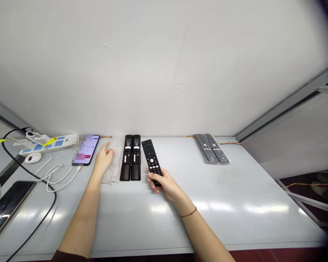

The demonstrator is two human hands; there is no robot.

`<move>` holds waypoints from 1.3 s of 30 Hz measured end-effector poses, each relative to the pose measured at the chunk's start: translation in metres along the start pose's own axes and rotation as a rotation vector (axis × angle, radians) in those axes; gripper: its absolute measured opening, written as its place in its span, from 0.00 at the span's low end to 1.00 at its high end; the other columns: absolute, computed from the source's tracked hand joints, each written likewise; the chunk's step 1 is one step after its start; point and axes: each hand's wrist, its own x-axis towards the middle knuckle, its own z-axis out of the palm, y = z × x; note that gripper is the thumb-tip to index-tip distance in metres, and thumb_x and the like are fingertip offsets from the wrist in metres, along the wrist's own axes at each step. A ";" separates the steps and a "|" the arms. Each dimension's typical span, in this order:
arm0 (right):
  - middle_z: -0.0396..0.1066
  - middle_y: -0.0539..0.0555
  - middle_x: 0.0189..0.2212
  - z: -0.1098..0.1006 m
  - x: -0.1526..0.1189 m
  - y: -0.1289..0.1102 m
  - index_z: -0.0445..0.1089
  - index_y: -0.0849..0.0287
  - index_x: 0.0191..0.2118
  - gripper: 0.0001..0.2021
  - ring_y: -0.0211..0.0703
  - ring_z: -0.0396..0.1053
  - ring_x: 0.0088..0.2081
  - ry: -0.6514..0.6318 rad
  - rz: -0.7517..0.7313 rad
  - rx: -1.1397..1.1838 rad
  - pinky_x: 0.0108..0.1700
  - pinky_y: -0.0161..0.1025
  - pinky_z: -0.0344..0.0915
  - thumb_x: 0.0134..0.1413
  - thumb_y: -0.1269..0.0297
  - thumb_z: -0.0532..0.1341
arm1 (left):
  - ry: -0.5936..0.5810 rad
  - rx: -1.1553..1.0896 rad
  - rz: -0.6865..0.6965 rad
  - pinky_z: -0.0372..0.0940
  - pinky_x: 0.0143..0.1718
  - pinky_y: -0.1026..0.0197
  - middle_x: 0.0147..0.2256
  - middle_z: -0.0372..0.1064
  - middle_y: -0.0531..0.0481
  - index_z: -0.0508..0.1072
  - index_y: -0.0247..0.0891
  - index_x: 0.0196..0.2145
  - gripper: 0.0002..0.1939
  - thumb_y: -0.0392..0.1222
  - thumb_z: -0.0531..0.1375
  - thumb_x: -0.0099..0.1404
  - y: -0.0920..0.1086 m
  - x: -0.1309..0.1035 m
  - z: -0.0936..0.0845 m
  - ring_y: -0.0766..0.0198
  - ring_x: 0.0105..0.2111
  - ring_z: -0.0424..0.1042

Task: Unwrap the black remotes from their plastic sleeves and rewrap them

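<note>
My right hand (162, 182) is closed around the lower end of a black remote control (151, 158), its buttons facing up and its top pointing away from me. Beside it on the left, two more black remotes (131, 158) lie face down, side by side, with their battery compartments uncovered. My left hand (104, 157) is at the edge of some crumpled clear plastic bags (111, 171), fingers loosely bent and apart. Whether its fingertips press on the plastic is hard to see.
Two remotes in clear sleeves (211, 149) lie at the back right. On the left are a lit phone (86, 150), a power strip (57, 143), a white earbud case (33, 158), a dark phone (9, 207), and white and black cables (54, 198). A wall (164, 91) rises behind the table.
</note>
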 end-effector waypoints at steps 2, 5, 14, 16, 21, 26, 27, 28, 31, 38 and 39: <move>0.66 0.49 0.25 0.001 0.000 -0.001 0.65 0.61 0.41 0.16 0.32 0.60 0.20 0.011 0.004 -0.001 0.16 0.29 0.53 0.46 0.61 0.64 | 0.009 0.164 -0.023 0.64 0.40 0.54 0.24 0.68 0.54 0.71 0.38 0.45 0.17 0.37 0.60 0.55 0.003 -0.004 0.003 0.62 0.24 0.66; 0.66 0.49 0.24 0.001 0.000 -0.001 0.65 0.61 0.41 0.17 0.32 0.59 0.19 0.020 0.013 0.007 0.16 0.29 0.53 0.45 0.61 0.65 | 0.017 0.437 0.029 0.57 0.52 0.48 0.36 0.70 0.45 0.72 0.37 0.46 0.18 0.37 0.57 0.57 0.014 -0.010 0.009 0.53 0.41 0.69; 0.67 0.48 0.24 0.000 0.001 0.000 0.66 0.61 0.40 0.16 0.31 0.60 0.19 0.013 0.015 0.003 0.15 0.29 0.53 0.45 0.61 0.64 | -0.210 0.690 0.229 0.39 0.61 0.40 0.58 0.60 0.45 0.73 0.45 0.47 0.16 0.40 0.55 0.61 0.019 -0.019 0.022 0.47 0.60 0.53; 0.67 0.48 0.24 0.000 0.001 0.000 0.66 0.61 0.40 0.16 0.32 0.60 0.19 0.021 0.014 0.005 0.15 0.29 0.53 0.45 0.61 0.64 | -0.210 0.697 0.183 0.37 0.62 0.39 0.59 0.59 0.44 0.72 0.44 0.48 0.17 0.39 0.54 0.62 0.013 -0.019 0.024 0.47 0.61 0.52; 0.67 0.48 0.23 0.001 0.001 0.000 0.65 0.61 0.40 0.17 0.31 0.60 0.19 0.028 0.015 0.014 0.15 0.29 0.53 0.44 0.61 0.65 | -0.156 0.628 0.204 0.37 0.61 0.38 0.58 0.61 0.42 0.72 0.43 0.47 0.16 0.39 0.55 0.62 0.001 -0.019 0.026 0.45 0.61 0.52; 0.67 0.48 0.23 0.001 0.000 -0.001 0.65 0.61 0.40 0.16 0.31 0.59 0.18 0.006 0.016 0.021 0.15 0.29 0.52 0.45 0.60 0.65 | -0.180 0.814 0.252 0.40 0.61 0.38 0.59 0.58 0.38 0.70 0.39 0.50 0.18 0.38 0.49 0.65 0.013 -0.020 0.026 0.46 0.62 0.50; 0.67 0.48 0.24 0.001 0.000 -0.001 0.65 0.61 0.40 0.16 0.31 0.59 0.18 -0.006 0.014 0.036 0.15 0.29 0.52 0.45 0.60 0.65 | -0.159 0.768 0.293 0.41 0.62 0.40 0.59 0.59 0.39 0.70 0.38 0.50 0.19 0.38 0.48 0.65 0.020 -0.021 0.028 0.49 0.62 0.50; 0.67 0.48 0.24 0.001 0.000 -0.001 0.65 0.61 0.40 0.16 0.31 0.59 0.18 -0.022 0.012 0.057 0.14 0.29 0.52 0.45 0.59 0.65 | -0.134 0.688 0.336 0.42 0.62 0.44 0.58 0.60 0.39 0.69 0.38 0.51 0.19 0.38 0.47 0.66 0.028 -0.023 0.030 0.51 0.62 0.51; 0.68 0.49 0.23 0.001 -0.001 -0.002 0.66 0.62 0.39 0.16 0.32 0.59 0.18 -0.076 0.003 0.159 0.14 0.30 0.52 0.47 0.57 0.63 | -0.108 0.295 0.310 0.49 0.61 0.50 0.55 0.63 0.42 0.67 0.39 0.53 0.19 0.43 0.48 0.68 0.053 -0.034 0.050 0.58 0.58 0.59; 0.69 0.51 0.20 0.003 0.001 0.000 0.68 0.62 0.38 0.24 0.32 0.58 0.13 -0.133 0.014 0.276 0.14 0.30 0.50 0.51 0.43 0.56 | -0.374 -0.645 -0.433 0.68 0.31 0.63 0.44 0.73 0.39 0.68 0.36 0.49 0.22 0.54 0.52 0.65 0.083 -0.066 0.118 0.57 0.39 0.75; 0.69 0.51 0.20 0.002 0.001 0.000 0.68 0.62 0.38 0.26 0.33 0.58 0.13 -0.148 0.006 0.283 0.14 0.31 0.50 0.52 0.41 0.54 | -0.346 -0.687 -0.458 0.66 0.25 0.65 0.42 0.73 0.40 0.68 0.36 0.48 0.21 0.54 0.53 0.65 0.085 -0.068 0.122 0.58 0.36 0.76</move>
